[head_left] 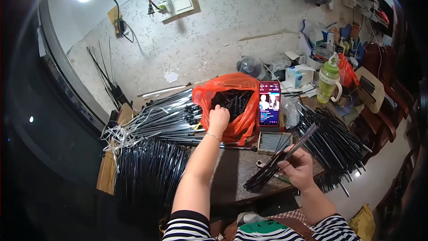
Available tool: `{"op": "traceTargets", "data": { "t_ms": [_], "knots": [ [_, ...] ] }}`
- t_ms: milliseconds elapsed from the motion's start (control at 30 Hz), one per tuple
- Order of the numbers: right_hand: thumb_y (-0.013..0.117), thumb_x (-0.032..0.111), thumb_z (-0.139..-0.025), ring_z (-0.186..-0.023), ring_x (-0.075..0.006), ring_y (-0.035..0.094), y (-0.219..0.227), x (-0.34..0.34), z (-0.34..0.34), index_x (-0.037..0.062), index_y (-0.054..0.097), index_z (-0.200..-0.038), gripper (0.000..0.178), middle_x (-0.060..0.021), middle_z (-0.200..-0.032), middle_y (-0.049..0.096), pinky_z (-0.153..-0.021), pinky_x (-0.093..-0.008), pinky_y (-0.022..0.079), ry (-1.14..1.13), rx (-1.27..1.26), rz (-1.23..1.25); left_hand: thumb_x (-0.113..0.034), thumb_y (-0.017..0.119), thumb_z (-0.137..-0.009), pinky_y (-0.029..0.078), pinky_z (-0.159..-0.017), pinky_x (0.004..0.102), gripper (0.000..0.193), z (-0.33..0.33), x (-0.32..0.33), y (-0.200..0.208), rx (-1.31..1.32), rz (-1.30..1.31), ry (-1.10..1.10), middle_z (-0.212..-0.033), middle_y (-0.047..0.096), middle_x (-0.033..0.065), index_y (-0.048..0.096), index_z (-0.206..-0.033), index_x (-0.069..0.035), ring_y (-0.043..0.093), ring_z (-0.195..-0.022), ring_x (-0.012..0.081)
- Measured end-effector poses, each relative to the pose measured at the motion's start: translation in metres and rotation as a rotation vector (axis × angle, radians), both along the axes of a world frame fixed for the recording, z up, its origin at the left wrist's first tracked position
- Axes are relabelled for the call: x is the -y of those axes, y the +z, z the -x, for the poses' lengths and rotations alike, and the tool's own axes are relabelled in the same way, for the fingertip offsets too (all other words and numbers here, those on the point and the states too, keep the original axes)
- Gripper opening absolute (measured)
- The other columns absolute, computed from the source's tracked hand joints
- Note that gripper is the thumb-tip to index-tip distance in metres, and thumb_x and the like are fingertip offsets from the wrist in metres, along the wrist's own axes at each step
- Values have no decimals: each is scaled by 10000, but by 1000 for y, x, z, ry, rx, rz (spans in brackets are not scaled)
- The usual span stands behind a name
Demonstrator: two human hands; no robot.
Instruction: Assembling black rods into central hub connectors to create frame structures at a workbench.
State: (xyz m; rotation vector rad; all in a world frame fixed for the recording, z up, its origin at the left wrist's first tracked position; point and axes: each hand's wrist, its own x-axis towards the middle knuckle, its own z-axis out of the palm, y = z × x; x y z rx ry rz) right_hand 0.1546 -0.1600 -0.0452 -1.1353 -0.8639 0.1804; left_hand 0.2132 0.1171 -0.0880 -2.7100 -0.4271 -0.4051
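Note:
My left hand reaches into the mouth of an orange-red plastic bag. Its fingers are curled in against a heap of small black parts, and the fingertips are hidden, so what they pinch does not show. In my right hand is a bundle of thin black rods, closed between thumb and fingers. The bundle slants from upper right to lower left above the table's front edge.
A lit phone stands right of the bag, behind a shallow box of thin metal pins. Silver rods and black rods lie left; more black rods are piled right. Beyond stands a green bottle.

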Motion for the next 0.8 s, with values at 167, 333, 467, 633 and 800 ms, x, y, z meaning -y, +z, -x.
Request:
{"op": "traceTargets", "data": {
  "t_ms": [167,333,467,633,800],
  "knots": [
    [544,51,-689,-470,-50,436,13,-6,-1,-36,490,-668,105,-24,-622,437,-409,-165,351,-84,-123,127,-120,443,-634,427,-547,287,106,32,10,40,11,-108,-139,-735,493,62,518,-693,-76,464,-764,200],
    [564,67,-667,-459,-90,433,26,-19,6,-25,489,-659,119,-46,-583,414,-401,-202,334,-60,113,208,93,428,-540,412,-622,274,248,73,25,128,510,334,-762,-817,467,93,527,-735,-23,463,-757,216],
    [568,55,-638,-462,-159,426,38,-32,12,-14,483,-665,113,-76,-561,412,-414,-248,322,-98,517,257,104,452,-497,393,-648,276,291,112,63,187,558,599,-998,-858,493,86,560,-724,-43,473,-790,208],
    [570,50,-636,-492,-228,410,40,-47,17,-25,425,-603,166,-108,-550,398,-445,-268,325,-108,683,154,60,485,-452,398,-646,278,245,143,92,205,573,283,-1025,-794,525,56,565,-650,-61,464,-790,219],
    [555,78,-651,-508,-253,419,43,-52,16,-23,472,-658,131,-121,-567,418,-450,-305,331,-133,698,236,-50,534,-482,409,-640,277,99,147,107,217,423,-134,-964,-724,501,38,521,-578,-32,459,-776,200]
  ]
}}
